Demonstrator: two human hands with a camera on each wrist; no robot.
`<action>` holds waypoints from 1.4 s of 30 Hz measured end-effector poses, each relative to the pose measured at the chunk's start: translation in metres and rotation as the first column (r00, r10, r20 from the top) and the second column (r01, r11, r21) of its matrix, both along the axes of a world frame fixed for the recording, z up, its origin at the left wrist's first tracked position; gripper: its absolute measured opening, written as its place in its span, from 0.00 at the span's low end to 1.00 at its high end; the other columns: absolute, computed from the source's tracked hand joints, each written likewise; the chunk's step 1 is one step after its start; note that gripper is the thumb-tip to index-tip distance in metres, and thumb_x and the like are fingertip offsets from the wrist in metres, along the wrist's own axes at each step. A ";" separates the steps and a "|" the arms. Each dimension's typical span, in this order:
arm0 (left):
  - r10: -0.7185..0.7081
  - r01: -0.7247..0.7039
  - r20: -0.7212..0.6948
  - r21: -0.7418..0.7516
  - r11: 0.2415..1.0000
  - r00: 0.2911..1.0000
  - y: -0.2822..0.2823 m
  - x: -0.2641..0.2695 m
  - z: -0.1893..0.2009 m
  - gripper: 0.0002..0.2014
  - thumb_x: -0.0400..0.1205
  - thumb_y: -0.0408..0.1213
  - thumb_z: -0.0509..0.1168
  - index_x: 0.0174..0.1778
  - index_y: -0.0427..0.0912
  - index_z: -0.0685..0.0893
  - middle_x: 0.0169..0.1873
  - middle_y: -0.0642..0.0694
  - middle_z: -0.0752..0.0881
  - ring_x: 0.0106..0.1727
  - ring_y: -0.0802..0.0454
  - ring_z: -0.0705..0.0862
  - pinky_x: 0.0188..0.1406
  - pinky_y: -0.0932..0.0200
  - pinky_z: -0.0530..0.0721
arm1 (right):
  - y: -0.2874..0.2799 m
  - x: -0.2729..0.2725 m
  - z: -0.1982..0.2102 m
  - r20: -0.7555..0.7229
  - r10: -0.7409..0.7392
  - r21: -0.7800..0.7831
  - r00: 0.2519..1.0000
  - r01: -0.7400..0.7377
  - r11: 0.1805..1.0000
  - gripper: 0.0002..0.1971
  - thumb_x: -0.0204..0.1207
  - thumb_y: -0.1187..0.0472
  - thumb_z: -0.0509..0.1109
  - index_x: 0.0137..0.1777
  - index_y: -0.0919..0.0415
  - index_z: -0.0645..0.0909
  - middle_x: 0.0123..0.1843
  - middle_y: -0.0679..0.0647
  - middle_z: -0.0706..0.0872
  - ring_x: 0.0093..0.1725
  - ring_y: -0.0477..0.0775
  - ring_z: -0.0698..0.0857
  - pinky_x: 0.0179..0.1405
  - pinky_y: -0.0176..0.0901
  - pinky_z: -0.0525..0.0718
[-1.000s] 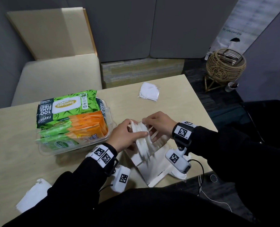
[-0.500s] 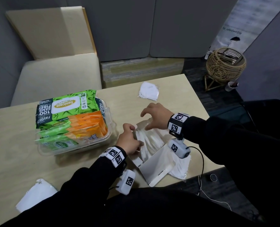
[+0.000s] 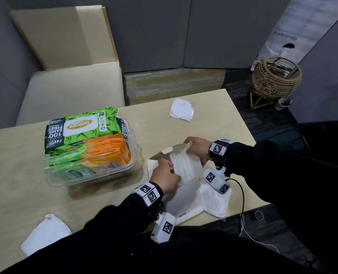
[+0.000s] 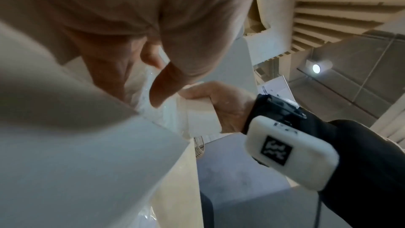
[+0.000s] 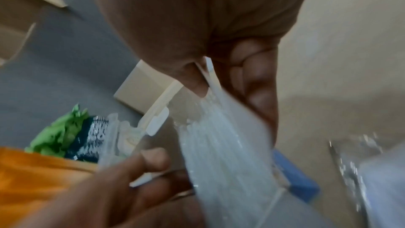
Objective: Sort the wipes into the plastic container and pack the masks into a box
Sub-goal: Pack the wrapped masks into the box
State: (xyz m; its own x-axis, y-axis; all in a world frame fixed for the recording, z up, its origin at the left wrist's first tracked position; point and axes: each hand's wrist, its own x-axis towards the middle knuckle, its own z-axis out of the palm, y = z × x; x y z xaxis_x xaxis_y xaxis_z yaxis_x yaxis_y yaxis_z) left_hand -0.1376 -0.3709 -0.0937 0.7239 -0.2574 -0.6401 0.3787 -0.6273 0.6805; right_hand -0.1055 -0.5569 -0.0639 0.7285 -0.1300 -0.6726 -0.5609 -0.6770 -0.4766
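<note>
A white cardboard box (image 3: 186,196) stands open near the table's front edge, and a stack of plastic-wrapped white masks (image 3: 186,165) sits in it on edge. My left hand (image 3: 171,173) pinches the stack's near left edge, thumb on the wrapping (image 4: 162,110). My right hand (image 3: 193,150) pinches the box's far flap (image 4: 197,110) beside the masks (image 5: 219,145). Left of the box, the clear plastic container (image 3: 132,139) holds a green wipes pack (image 3: 79,127) and orange packs (image 3: 106,149).
Loose wrapped masks lie on the table: one far mask (image 3: 181,112), one near-left mask (image 3: 45,233), and another mask (image 3: 215,202) under my right wrist by the front right edge. A beige chair (image 3: 69,91) and a wicker basket (image 3: 276,76) stand beyond the table.
The mask stack, held up between both hands a second ago, now sits down inside the box. My right hand moved off the stack to the box's far flap.
</note>
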 end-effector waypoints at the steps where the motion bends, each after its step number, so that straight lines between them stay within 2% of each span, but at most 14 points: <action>1: -0.037 0.037 -0.008 0.036 0.999 0.999 0.002 0.002 -0.001 0.21 0.80 0.33 0.72 0.64 0.46 0.71 0.54 0.44 0.89 0.56 0.43 0.89 0.60 0.44 0.88 | -0.002 -0.004 -0.006 -0.021 -0.063 0.056 0.998 0.064 0.996 0.20 0.82 0.67 0.66 0.74 0.55 0.77 0.53 0.65 0.88 0.43 0.64 0.86 0.30 0.50 0.87; 4: -0.063 0.068 -0.108 0.045 0.997 0.992 0.008 0.017 0.003 0.11 0.83 0.30 0.68 0.59 0.40 0.77 0.51 0.35 0.89 0.51 0.39 0.89 0.56 0.47 0.89 | -0.006 -0.014 -0.023 -0.061 -0.234 0.187 0.970 0.241 0.952 0.21 0.81 0.67 0.68 0.73 0.52 0.78 0.55 0.70 0.87 0.46 0.63 0.84 0.45 0.61 0.86; 7: 0.057 -0.095 -0.267 -0.131 0.987 0.962 0.007 0.025 0.010 0.10 0.85 0.20 0.62 0.60 0.24 0.84 0.55 0.25 0.90 0.48 0.34 0.92 0.50 0.40 0.94 | -0.008 -0.022 -0.026 -0.102 -0.347 0.290 0.932 0.361 0.886 0.22 0.82 0.66 0.69 0.75 0.52 0.77 0.50 0.66 0.81 0.45 0.63 0.81 0.44 0.63 0.86; 10: 0.098 -0.144 -0.267 -0.160 0.977 0.959 0.005 0.026 0.011 0.14 0.87 0.20 0.62 0.68 0.31 0.80 0.55 0.31 0.90 0.45 0.40 0.93 0.40 0.45 0.95 | -0.010 -0.026 -0.026 -0.162 -0.413 0.374 0.896 0.443 0.814 0.21 0.84 0.68 0.68 0.75 0.52 0.76 0.49 0.65 0.78 0.42 0.62 0.80 0.41 0.57 0.86; 13: 0.053 -0.092 -0.284 -0.127 0.988 0.957 0.004 0.027 0.010 0.16 0.87 0.22 0.65 0.71 0.34 0.78 0.53 0.35 0.91 0.47 0.41 0.94 0.44 0.44 0.95 | -0.012 -0.032 -0.020 -0.189 -0.423 0.436 0.886 0.462 0.773 0.21 0.85 0.65 0.68 0.76 0.54 0.76 0.52 0.66 0.82 0.46 0.65 0.82 0.48 0.62 0.85; 16: -0.033 0.033 -0.118 -0.006 0.999 0.992 0.009 0.036 0.012 0.15 0.84 0.29 0.71 0.66 0.40 0.80 0.52 0.39 0.91 0.47 0.41 0.95 0.49 0.40 0.95 | -0.021 -0.039 -0.008 -0.191 -0.369 0.475 0.910 0.414 0.777 0.19 0.86 0.47 0.67 0.72 0.55 0.77 0.59 0.64 0.88 0.43 0.68 0.90 0.44 0.62 0.91; 19: -0.197 0.179 0.116 0.149 0.973 0.974 0.016 0.047 0.020 0.08 0.81 0.38 0.74 0.50 0.50 0.81 0.46 0.35 0.92 0.35 0.42 0.95 0.40 0.39 0.95 | -0.041 -0.049 -0.011 -0.128 -0.387 0.389 0.913 0.405 0.827 0.28 0.82 0.32 0.64 0.72 0.52 0.77 0.62 0.63 0.88 0.48 0.67 0.93 0.40 0.60 0.92; 22: -0.279 0.230 0.182 0.250 0.940 0.943 0.018 0.054 0.022 0.02 0.81 0.36 0.72 0.43 0.46 0.85 0.43 0.29 0.92 0.31 0.42 0.94 0.35 0.37 0.95 | -0.061 -0.063 -0.030 -0.052 -0.377 0.172 0.925 0.381 0.909 0.22 0.82 0.43 0.72 0.67 0.57 0.80 0.60 0.64 0.90 0.45 0.60 0.89 0.41 0.53 0.89; 25: -0.269 0.238 0.126 0.215 0.947 0.955 0.015 0.057 0.024 0.03 0.79 0.30 0.75 0.45 0.35 0.88 0.39 0.27 0.92 0.33 0.37 0.94 0.36 0.34 0.94 | -0.068 -0.080 -0.053 -0.121 -0.095 -0.151 0.988 0.076 0.986 0.24 0.71 0.48 0.84 0.63 0.55 0.82 0.55 0.53 0.87 0.51 0.55 0.86 0.38 0.43 0.84; 29: -0.341 0.305 0.088 0.282 0.910 0.936 0.006 0.050 0.027 0.18 0.73 0.36 0.84 0.50 0.45 0.82 0.32 0.40 0.92 0.25 0.43 0.91 0.26 0.52 0.90 | -0.059 -0.096 -0.089 -0.168 0.168 -0.325 0.971 -0.215 0.921 0.44 0.50 0.42 0.92 0.62 0.49 0.71 0.56 0.51 0.79 0.51 0.58 0.82 0.50 0.52 0.87; 32: -0.394 0.344 0.092 0.337 0.877 0.914 -0.001 0.045 0.026 0.20 0.72 0.37 0.85 0.50 0.45 0.80 0.30 0.43 0.92 0.22 0.48 0.88 0.30 0.52 0.92 | -0.049 -0.098 -0.094 -0.154 0.296 -0.379 0.943 -0.334 0.863 0.48 0.51 0.44 0.93 0.65 0.54 0.67 0.56 0.55 0.78 0.47 0.60 0.80 0.45 0.53 0.86; 37: -0.357 0.318 0.074 0.310 0.896 0.931 -0.004 0.044 0.033 0.18 0.73 0.33 0.84 0.50 0.35 0.83 0.29 0.38 0.92 0.24 0.44 0.87 0.33 0.49 0.92 | -0.064 -0.080 -0.094 -0.109 0.159 -0.346 0.981 -0.187 0.919 0.35 0.60 0.51 0.90 0.62 0.58 0.75 0.56 0.57 0.86 0.47 0.60 0.85 0.43 0.48 0.86; 40: -0.321 0.294 0.065 0.263 0.919 0.945 0.001 0.045 0.038 0.17 0.74 0.36 0.83 0.49 0.29 0.87 0.30 0.36 0.92 0.29 0.39 0.91 0.35 0.41 0.95 | -0.078 -0.071 -0.090 -0.066 0.062 -0.293 0.996 -0.079 0.953 0.15 0.65 0.52 0.86 0.41 0.53 0.81 0.41 0.49 0.86 0.41 0.53 0.85 0.33 0.38 0.78; 42: -0.282 0.250 0.106 0.245 0.937 0.954 0.006 0.049 0.043 0.18 0.77 0.42 0.82 0.45 0.27 0.88 0.30 0.36 0.92 0.31 0.39 0.93 0.34 0.40 0.95 | -0.089 -0.062 -0.086 0.012 -0.054 -0.188 0.998 0.055 0.981 0.15 0.67 0.55 0.83 0.32 0.52 0.78 0.34 0.46 0.82 0.38 0.54 0.82 0.30 0.38 0.73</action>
State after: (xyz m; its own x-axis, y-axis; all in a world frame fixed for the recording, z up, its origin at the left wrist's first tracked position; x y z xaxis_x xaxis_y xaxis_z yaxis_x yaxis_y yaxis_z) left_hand -0.0883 -0.3647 -0.0509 0.7340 -0.3128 -0.6029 0.0898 -0.8352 0.5426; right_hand -0.1672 -0.6456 -0.1500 0.7215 -0.2931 -0.6274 -0.5963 -0.7235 -0.3477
